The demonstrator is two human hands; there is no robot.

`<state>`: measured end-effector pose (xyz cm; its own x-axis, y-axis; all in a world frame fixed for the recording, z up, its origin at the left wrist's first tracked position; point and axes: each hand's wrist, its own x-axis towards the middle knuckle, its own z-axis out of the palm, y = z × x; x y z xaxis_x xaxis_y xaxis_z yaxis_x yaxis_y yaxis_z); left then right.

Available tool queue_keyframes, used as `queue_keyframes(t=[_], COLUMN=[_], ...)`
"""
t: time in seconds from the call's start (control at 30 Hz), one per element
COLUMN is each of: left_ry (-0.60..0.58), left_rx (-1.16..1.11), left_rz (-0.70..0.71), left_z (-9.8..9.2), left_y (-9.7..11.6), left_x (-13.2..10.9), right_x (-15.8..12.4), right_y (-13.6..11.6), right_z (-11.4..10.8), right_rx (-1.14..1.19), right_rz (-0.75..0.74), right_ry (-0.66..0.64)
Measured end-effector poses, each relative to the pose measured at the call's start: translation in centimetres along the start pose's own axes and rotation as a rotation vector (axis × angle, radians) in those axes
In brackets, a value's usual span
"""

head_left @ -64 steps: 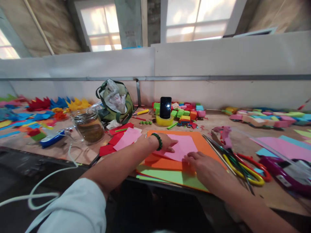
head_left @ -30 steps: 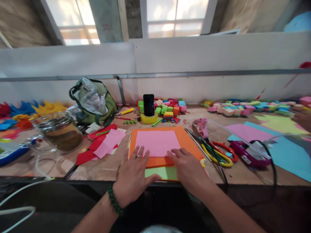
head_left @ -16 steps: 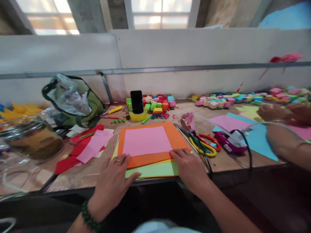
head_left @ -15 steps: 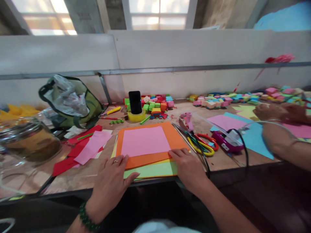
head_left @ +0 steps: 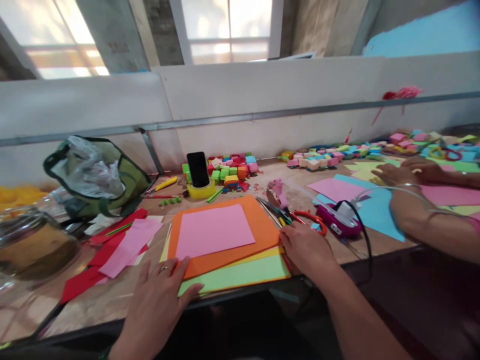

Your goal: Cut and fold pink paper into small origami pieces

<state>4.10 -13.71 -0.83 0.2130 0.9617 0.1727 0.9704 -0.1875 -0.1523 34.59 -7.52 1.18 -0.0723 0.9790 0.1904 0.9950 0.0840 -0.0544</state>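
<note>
A pink sheet [head_left: 213, 231] lies on an orange sheet [head_left: 262, 227], over yellow and light green sheets [head_left: 240, 273], at the table's near edge. My left hand [head_left: 159, 295] rests flat and open at the stack's near left corner, with its fingertips on the orange and green sheets. My right hand [head_left: 305, 247] is just right of the stack. Its fingers curl down onto a bunch of scissors [head_left: 296, 218]. Red handles show beyond the fingers; the rest is hidden under the hand.
A purple glue gun [head_left: 337, 223] with a black cord lies right of the scissors. Another person's hands [head_left: 408, 172] work on coloured sheets at far right. Behind the stack, a phone [head_left: 197, 169] stands in a tape roll beside foam blocks [head_left: 230, 170]. A green bag [head_left: 97, 175] and a jar [head_left: 32, 245] stand left.
My right hand left the stack's near right corner and moved right onto the scissors. My left hand slid back to the near left corner. The view swung right.
</note>
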Motion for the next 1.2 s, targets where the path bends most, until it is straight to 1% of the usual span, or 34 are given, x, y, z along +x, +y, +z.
queue_keyframes(t=[0.07, 0.2, 0.3, 0.37, 0.47, 0.57, 0.67, 0.73, 0.8, 0.9, 1.03, 1.2], left_ry=[0.014, 0.032, 0.036, 0.032, -0.007, -0.078, -0.119, -0.129, -0.123, -0.125, -0.15, -0.184], left_rx=[-0.01, -0.1, -0.184, -0.228, -0.254, -0.242, -0.23, -0.241, -0.26, -0.263, -0.246, -0.291], left_rz=[0.012, 0.094, 0.133, 0.138, 0.157, 0.151, 0.12, 0.111, 0.107, 0.097, 0.086, 0.152], left_z=[0.0, -0.6, -1.2, -1.4, -1.1, -0.6, -0.1, 0.0, 0.1, -0.1, -0.6, -2.0], left_y=[-0.5, -0.9, 0.0, 1.1, 2.6, 3.5, 3.9, 3.9, 4.0, 4.1, 4.6, 4.5], left_x=[0.1, 1.0, 2.1, 2.7, 3.3, 3.5, 3.3, 3.1, 2.9, 2.8, 2.9, 2.5], right_x=[-0.9, -3.2, -3.6, -3.2, -2.3, -1.7, -1.6, -1.6, -1.6, -1.4, -0.6, 1.0], right_y=[1.8, 5.0, 6.9, 7.7, 7.5, 6.1, 5.1, 5.2, 5.9, 6.7, 6.0, 4.5], right_z=[0.4, 1.1, 0.9, 0.6, 0.4, 0.4, 0.3, 0.0, -0.1, 0.0, 0.9, 1.5], right_rx=[0.043, 0.023, -0.006, 0.005, 0.037, 0.064, 0.071, 0.094, 0.091, -0.001, -0.061, -0.091], right_rz=[0.038, 0.146, 0.262, 0.291, 0.241, 0.216, 0.26, 0.29, 0.311, 0.302, 0.166, 0.082], right_ry=[0.016, 0.163, 0.16, 0.136, 0.129, 0.077, -0.018, -0.056, -0.063, 0.004, 0.127, 0.131])
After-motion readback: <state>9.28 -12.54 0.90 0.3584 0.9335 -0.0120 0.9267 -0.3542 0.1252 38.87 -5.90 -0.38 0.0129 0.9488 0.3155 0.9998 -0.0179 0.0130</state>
